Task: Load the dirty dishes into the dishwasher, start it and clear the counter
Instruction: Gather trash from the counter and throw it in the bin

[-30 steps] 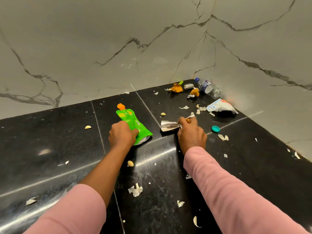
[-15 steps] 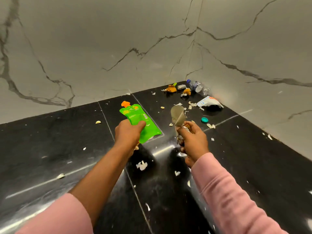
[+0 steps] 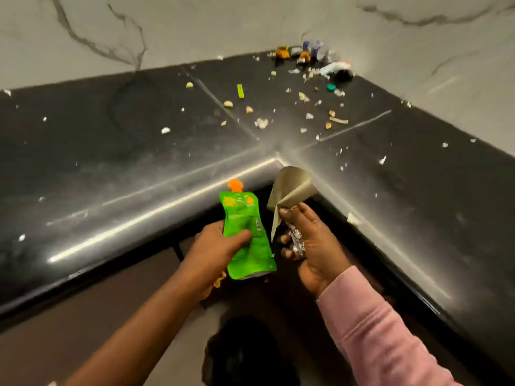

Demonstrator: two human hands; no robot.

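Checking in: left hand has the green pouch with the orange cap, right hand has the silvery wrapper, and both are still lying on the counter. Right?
Not quite. The head view shows neither lies on the counter: the left hand holds the green pouch and the right hand the silvery wrapper, both lifted off it, in front of its inner corner.

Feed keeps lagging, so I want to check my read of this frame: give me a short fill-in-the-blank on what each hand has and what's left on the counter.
1. The left hand grips a green pouch with an ____ cap.
2. The right hand pinches a silvery ____.
3. Both hands are off the black counter, in front of its ____ corner.
4. A small teal ____ lies among the scraps far back.

Missing words: orange; wrapper; inner; cap
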